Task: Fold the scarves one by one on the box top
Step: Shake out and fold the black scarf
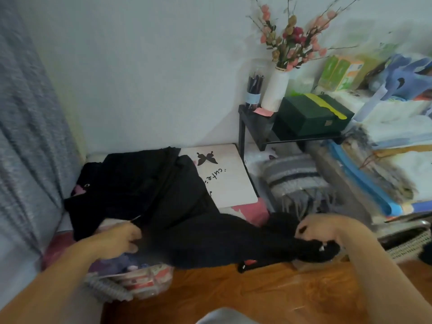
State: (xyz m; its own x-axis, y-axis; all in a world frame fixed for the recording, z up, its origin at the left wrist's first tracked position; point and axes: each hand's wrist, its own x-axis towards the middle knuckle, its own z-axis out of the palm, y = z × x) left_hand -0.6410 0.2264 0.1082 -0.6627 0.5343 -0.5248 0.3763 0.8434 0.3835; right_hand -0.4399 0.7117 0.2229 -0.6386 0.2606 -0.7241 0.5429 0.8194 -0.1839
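A long black scarf (177, 206) lies spread across the white box top (229, 183), which bears a black butterfly and the word "cute". The scarf trails toward me over the box's near edge. My left hand (121, 239) grips the scarf's left near edge with curled fingers. My right hand (325, 230) holds the bunched right end of the same scarf, fingers curled over it. A folded grey striped scarf (294, 176) with fringe lies to the right of the box.
A grey curtain (28, 136) hangs at the left. Behind the box, a black shelf (252, 122) carries a white vase of flowers (275, 90), a pen cup (253, 94) and a dark green box (313, 115). Stacked linens (397, 127) fill the right. Wooden floor (257, 293) lies near me.
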